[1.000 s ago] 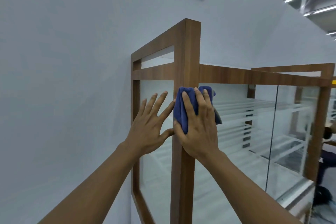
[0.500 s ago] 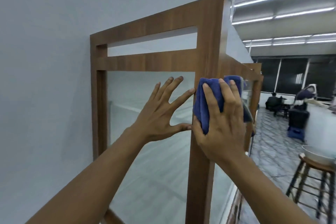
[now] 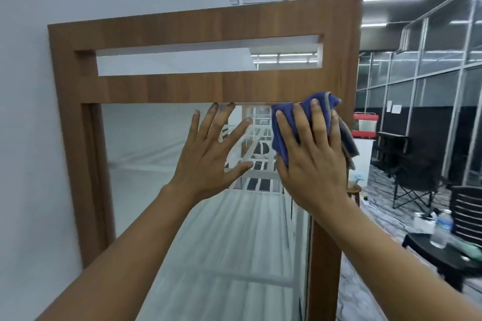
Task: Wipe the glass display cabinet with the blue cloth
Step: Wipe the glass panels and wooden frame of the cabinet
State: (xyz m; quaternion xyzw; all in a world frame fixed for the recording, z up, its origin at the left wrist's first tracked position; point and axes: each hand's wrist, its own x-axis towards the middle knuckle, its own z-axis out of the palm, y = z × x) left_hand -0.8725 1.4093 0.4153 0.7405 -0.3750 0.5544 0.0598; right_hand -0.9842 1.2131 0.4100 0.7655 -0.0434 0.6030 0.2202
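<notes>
the flat right hand (image 3: 315, 167) is shifting the crumpled blue cloth (image 3: 297, 112) off the post (image 3: 323, 268) onto the pane (image 3: 156, 164) of the wood-framed glass display cabinet (image 3: 182, 86); the spread left hand (image 3: 206, 164) is bracing.

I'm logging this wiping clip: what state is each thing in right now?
left hand, open, fingers spread flat on the glass panel.
right hand, fingers straight, pressing the blue cloth.
blue cloth, bunched, at the panel's top right corner.
water bottle, upright on a black table.
</notes>
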